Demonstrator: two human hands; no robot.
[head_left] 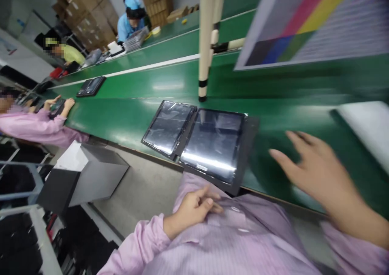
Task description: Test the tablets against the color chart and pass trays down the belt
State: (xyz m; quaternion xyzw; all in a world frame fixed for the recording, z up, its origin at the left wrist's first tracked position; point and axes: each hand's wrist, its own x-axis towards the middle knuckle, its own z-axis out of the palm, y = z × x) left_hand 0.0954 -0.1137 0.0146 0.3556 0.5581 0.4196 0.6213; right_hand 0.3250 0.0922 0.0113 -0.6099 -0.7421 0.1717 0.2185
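Two dark flat screen panels lie side by side on the green bench, each on black backing: a smaller left panel [168, 127] and a larger right panel [212, 143], both glossy as if under clear film. Just below the larger panel, in front of the pink shirt, my left hand [196, 206] hangs with loosely bent fingers and nothing visible in it. My right hand [313, 169] is over the bench to the right of the panels, fingers and thumb spread, holding nothing. A white flat item [367, 125] lies beyond it at the right edge.
Cream posts [204, 44] rise behind the panels. A colour-striped sheet [291, 28] hangs at upper right. Another dark panel pair [90, 86] lies farther along the green bench [121, 113]. Co-workers sit at left and back. A grey box [97, 173] stands at lower left.
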